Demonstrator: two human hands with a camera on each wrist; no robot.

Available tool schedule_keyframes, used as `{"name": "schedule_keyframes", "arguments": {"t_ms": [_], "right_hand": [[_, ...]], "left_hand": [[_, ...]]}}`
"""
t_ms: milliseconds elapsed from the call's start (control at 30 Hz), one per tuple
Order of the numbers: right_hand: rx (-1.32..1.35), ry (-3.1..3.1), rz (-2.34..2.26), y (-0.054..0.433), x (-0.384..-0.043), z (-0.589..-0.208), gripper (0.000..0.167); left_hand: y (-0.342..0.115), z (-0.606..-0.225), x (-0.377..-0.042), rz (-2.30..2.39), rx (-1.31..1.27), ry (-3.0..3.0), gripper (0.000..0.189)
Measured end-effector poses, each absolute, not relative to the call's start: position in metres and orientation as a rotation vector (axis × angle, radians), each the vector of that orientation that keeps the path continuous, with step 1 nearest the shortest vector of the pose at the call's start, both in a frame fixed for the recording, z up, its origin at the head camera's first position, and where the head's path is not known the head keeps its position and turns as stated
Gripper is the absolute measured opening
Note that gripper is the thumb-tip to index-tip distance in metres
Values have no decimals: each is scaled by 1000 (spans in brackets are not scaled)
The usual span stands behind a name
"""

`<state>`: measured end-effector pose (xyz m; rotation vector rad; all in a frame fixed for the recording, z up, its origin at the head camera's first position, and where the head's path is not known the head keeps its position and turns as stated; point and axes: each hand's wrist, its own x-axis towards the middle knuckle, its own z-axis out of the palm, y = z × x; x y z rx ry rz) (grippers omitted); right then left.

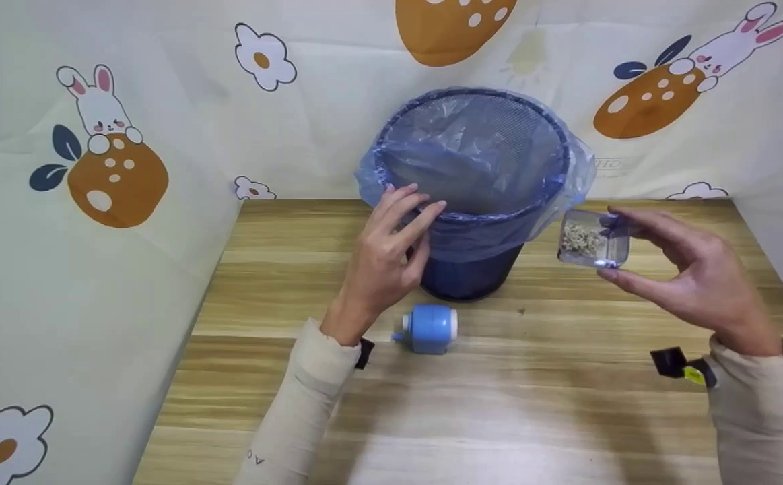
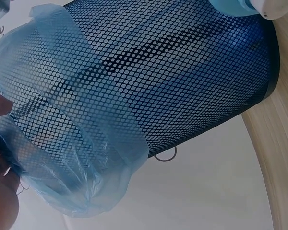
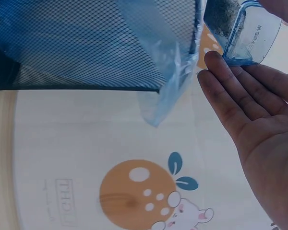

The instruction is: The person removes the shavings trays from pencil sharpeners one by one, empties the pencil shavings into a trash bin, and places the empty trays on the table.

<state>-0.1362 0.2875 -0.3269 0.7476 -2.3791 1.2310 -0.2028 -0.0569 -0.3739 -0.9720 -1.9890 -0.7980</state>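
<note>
My right hand (image 1: 707, 276) pinches a clear plastic shavings tray (image 1: 613, 236) between thumb and fingers, to the right of the bin. Pale pencil shavings (image 1: 581, 240) lie in the tray's left part; lettering shows on its wall in the right wrist view. At the front left rim of a dark mesh trash bin (image 1: 472, 273), my left hand (image 1: 388, 246) grips the edge with its fingers over it. A blue plastic liner (image 2: 105, 143) is folded over that rim. In front of the bin lies a blue crank pencil sharpener (image 1: 431, 330), below the left hand.
The bin stands at the back of a wood-grain table (image 1: 263, 303), close to a pale curtain (image 1: 324, 135) printed with rabbits and oranges. Another curtain panel borders the table on the left. A small dark speck (image 1: 522, 311) lies right of the sharpener.
</note>
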Motion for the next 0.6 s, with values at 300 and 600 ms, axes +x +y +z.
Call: {"name": "schedule_keyframes", "arguments": {"t_ms": [300,600], "right_hand": [[849,-2384,1146,274,-151,-298,80],[853,-2401,1155,253,-170,-277,72]], "left_hand": [[-56,-374,-203,-807,-976,-1985,38],[-55,-374,-202,-822,-972,-1988,36]]}}
